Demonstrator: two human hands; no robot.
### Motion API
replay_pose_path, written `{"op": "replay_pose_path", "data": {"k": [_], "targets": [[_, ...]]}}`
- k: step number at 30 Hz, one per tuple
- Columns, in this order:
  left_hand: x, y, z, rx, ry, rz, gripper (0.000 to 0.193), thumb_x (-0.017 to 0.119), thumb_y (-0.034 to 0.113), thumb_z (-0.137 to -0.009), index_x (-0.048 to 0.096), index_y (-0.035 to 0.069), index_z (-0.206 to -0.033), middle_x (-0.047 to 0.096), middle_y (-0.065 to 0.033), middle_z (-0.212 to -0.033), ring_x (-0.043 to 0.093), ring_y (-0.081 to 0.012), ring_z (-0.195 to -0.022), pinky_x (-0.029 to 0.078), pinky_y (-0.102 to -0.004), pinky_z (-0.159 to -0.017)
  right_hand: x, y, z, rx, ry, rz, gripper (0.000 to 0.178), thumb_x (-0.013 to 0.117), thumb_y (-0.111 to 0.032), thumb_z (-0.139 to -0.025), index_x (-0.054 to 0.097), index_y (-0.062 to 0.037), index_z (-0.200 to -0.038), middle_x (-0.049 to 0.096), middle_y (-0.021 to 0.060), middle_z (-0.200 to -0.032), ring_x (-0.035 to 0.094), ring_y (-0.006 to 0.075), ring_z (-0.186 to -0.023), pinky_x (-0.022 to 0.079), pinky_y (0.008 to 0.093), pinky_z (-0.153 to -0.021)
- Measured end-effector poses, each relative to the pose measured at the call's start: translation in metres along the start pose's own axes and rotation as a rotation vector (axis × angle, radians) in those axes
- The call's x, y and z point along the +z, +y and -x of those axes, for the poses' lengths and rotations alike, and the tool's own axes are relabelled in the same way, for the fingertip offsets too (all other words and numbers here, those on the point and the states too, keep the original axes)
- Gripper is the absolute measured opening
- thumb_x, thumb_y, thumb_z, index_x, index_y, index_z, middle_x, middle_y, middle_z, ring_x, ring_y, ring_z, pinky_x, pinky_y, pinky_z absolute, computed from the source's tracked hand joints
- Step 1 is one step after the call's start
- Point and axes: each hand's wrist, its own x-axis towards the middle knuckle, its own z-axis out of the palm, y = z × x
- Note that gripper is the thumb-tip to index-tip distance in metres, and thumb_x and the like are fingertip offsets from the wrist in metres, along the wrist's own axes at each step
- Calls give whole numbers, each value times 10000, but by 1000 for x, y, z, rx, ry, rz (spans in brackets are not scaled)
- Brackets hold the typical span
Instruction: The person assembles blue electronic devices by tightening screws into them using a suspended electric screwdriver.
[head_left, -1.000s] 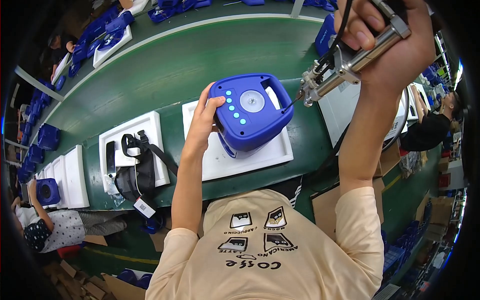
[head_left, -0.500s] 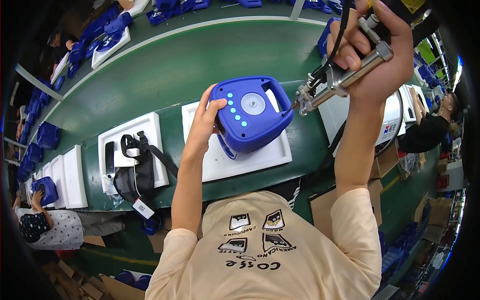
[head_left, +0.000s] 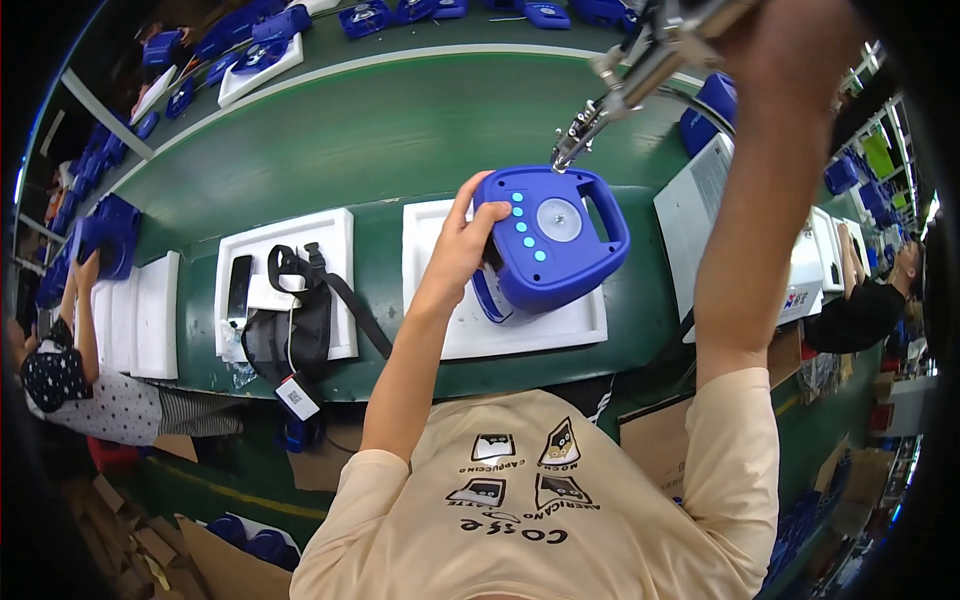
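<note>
A blue plastic speaker-like housing (head_left: 585,268), with a handle opening, a clear round disc and a row of light-blue buttons, is tilted above a white foam tray (head_left: 440,340). My left hand (head_left: 465,245) grips its left side, thumb on the face beside the buttons and the other fingers partly hidden. High on the right, my right hand (head_left: 795,50), blurred by motion, is wrapped round a metal power screwdriver (head_left: 640,80). The screwdriver's tip is at the housing's far edge, by a screw hole; whether it touches cannot be made out.
Left of my tray, another foam tray (head_left: 225,300) holds a black strapped pouch (head_left: 300,330) and a phone (head_left: 240,285). A white machine (head_left: 690,215) stands right. Far back, several blue housings line a shelf (head_left: 350,65). Co-workers are at both sides.
The screwdriver's tip has moved from the housing's handle-side corner to its far edge. My left hand keeps its hold. At left, a co-worker's blue housing has been raised. The whole view has shifted.
</note>
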Motion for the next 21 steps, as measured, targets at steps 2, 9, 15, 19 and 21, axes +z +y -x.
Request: {"op": "replay_pose_path", "data": {"k": [2,9,15,19,21], "targets": [[3,5,1,-36,-64,-3,600,705,311,-908,526,191,-1468,663,-35,-1094,615,-120,-941,479,-259,-739,8,19,5,96,-32,-96,293,581,-329,-977,589,-48,-898,426,-47,-531,470,67,-379,362,200,-326],[-5,2,1,-42,-44,-2,616,706,341,-900,519,202,-1469,675,-49,-1054,621,-126,-878,457,-257,-684,40,27,23,373,-10,-241,296,566,-368,-989,576,-82,-915,419,-53,-549,484,75,-406,357,223,-391],[-4,1,-3,-28,-88,2,617,712,323,-901,516,186,-1470,680,-64,-1088,636,-141,-920,489,-266,-773,34,33,21,394,19,-265,309,572,-369,-988,583,-67,-927,420,-47,-543,479,85,-391,361,228,-384],[-7,0,-2,-16,-76,27,607,712,302,-905,518,173,-1465,681,-72,-1113,642,-148,-952,504,-276,-837,38,42,25,400,10,-273,311,577,-360,-988,588,-54,-929,424,-41,-534,481,88,-378,366,227,-370],[-6,0,-3,-20,-78,28,601,711,300,-906,520,172,-1462,679,-71,-1119,641,-149,-960,504,-278,-842,38,44,26,425,16,-293,310,578,-355,-989,588,-51,-925,427,-39,-534,478,89,-375,366,226,-364]]}}
